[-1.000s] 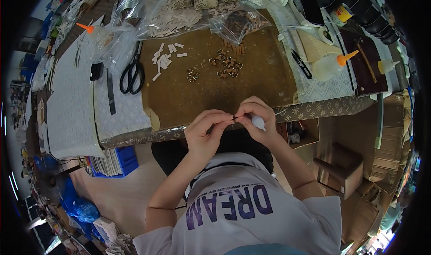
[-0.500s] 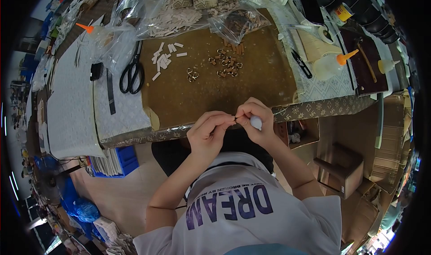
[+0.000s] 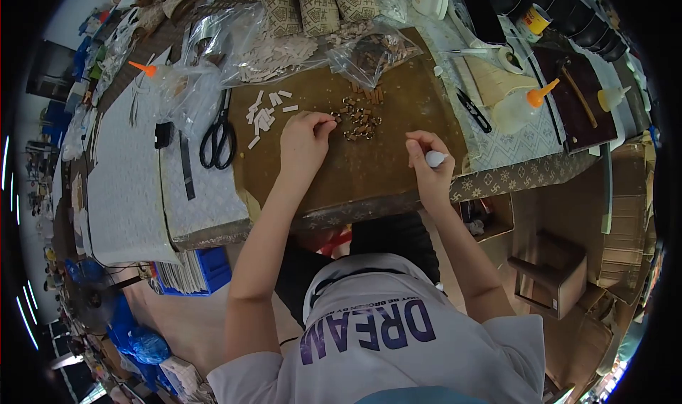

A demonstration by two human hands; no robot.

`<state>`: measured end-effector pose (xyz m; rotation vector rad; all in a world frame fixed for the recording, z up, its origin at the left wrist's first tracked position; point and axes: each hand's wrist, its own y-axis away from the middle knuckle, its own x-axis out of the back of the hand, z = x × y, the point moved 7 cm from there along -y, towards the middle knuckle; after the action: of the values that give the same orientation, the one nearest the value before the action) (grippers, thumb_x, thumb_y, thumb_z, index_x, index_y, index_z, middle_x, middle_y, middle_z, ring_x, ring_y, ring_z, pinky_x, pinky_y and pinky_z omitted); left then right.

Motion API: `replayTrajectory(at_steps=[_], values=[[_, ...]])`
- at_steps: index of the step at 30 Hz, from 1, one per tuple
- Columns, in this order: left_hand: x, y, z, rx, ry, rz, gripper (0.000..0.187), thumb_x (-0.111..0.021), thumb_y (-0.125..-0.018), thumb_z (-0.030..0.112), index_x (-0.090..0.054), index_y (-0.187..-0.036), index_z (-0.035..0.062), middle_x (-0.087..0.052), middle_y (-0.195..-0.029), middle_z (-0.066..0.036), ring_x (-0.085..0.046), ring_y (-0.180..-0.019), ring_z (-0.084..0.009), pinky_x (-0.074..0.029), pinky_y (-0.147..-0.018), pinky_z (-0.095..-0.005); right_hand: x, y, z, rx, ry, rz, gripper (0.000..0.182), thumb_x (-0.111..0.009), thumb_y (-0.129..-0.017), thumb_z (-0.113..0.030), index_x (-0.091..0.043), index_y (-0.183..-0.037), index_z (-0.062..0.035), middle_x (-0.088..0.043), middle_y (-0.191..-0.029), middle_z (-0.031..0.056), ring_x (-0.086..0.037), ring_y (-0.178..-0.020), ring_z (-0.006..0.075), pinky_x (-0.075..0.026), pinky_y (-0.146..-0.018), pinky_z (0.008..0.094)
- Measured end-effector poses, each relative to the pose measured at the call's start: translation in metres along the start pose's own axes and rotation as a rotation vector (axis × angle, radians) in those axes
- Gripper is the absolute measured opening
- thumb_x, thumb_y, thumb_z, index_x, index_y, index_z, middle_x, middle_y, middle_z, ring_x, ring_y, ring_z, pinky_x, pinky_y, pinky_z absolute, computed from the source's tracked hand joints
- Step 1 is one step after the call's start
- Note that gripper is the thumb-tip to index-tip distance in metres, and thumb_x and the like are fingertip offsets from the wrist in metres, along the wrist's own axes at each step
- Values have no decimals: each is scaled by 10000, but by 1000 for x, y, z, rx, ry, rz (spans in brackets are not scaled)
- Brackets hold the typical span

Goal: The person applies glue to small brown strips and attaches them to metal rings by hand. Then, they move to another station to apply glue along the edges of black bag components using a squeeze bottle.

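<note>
Right hand (image 3: 428, 164) sits nearest, at the near edge of the brown leather work mat (image 3: 398, 130), fingers curled around a small white glue tube (image 3: 434, 159). Left hand (image 3: 304, 139) is farther in, fingertips pinched narrow; can't tell if anything's in them. Cluster of small brass rings and brown leather tabs (image 3: 359, 117) lies just right of those fingertips, so the left hand is the closer one. Scattered white strips (image 3: 264, 112) sit just left; black scissors (image 3: 219, 137) beyond.

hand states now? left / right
Left hand: fingers pinched at the small metal rings on the brown mat; whether it grips one cannot be told.
Right hand: closed around a small white bottle.
</note>
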<state>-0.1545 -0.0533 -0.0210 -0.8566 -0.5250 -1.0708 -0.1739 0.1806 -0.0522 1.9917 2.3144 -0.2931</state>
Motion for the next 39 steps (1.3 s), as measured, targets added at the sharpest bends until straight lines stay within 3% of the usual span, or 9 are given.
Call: replayTrajectory(at_steps=[7, 14, 20, 21, 24, 31, 34, 35, 39], values=[[-30, -54, 12, -101, 42, 14, 122, -690, -744, 142, -692, -830, 56, -611, -842, -119, -578, -857, -305, -463, -769, -378, -1, 0, -3, 69, 100, -55, 63, -640, -836, -23, -640, -897, -8, -486, -734, -11, -438, -660, 68, -359, -605, 202], [-53, -73, 17, -234, -169, -109, 141, -694, -724, 135, -689, -838, 51, -619, -807, -132, -598, -766, -333, -471, -677, -397, -5, 0, -15, 172, 195, -87, 66, -653, -818, -22, -649, -884, -27, -518, -740, 10, -460, -654, 84, -374, -604, 211], [-6, -56, 10, -25, 48, 127, 123, -656, -810, 141, -669, -885, 44, -633, -792, -137, -606, -678, -273, -472, -631, -338, -7, -2, -3, 43, -16, -82, 141, -605, -874, -49, -621, -1004, 5, -549, -819, 12, -513, -678, 69, -426, -615, 200], [-1, -48, 5, 69, 136, 82, 142, -639, -851, 146, -665, -908, 18, -651, -771, -94, -594, -638, -173, -469, -614, -275, -10, -2, -3, 6, -62, -81, 159, -603, -878, -56, -616, -1024, 6, -567, -844, 21, -529, -697, 74, -439, -630, 203], [-2, -8, 3, 424, 752, -196, 171, -655, -849, 145, -660, -923, -9, -659, -783, -60, -604, -665, -113, -491, -620, -230, -26, 0, -10, -110, -173, -129, 212, -608, -878, -66, -604, -1077, 7, -609, -914, 44, -566, -767, 83, -478, -685, 214], [16, 58, 22, 504, 898, -371, 179, -598, -893, 123, -658, -995, -10, -649, -796, -31, -575, -686, -69, -467, -625, -194, -65, 18, 0, -260, -113, -356, 159, -622, -864, -64, -603, -1008, 0, -621, -832, 32, -593, -741, 83, -504, -640, 218], [38, 60, -20, 490, 454, -81, 182, -597, -895, 134, -661, -1003, 3, -654, -790, -31, -574, -685, -62, -463, -614, -204, -62, 24, 0, -301, -130, -307, 90, -610, -861, -56, -590, -936, -9, -604, -769, 20, -585, -694, 80, -500, -607, 218], [49, 57, -29, 304, 160, 53, 166, -605, -881, 129, -665, -1004, 35, -655, -787, -56, -587, -657, -103, -457, -594, -231, -59, 25, -1, -316, -140, -291, 71, -604, -861, -53, -583, -916, -13, -597, -759, 18, -580, -684, 78, -498, -602, 218], [46, 45, -37, 150, -3, 120, 162, -629, -846, 128, -671, -984, 55, -638, -812, -109, -602, -649, -211, -464, -597, -284, -52, 28, -2, -345, -229, -263, 48, -584, -866, -54, -558, -898, -29, -588, -764, 29, -566, -654, 82, -497, -591, 236]])
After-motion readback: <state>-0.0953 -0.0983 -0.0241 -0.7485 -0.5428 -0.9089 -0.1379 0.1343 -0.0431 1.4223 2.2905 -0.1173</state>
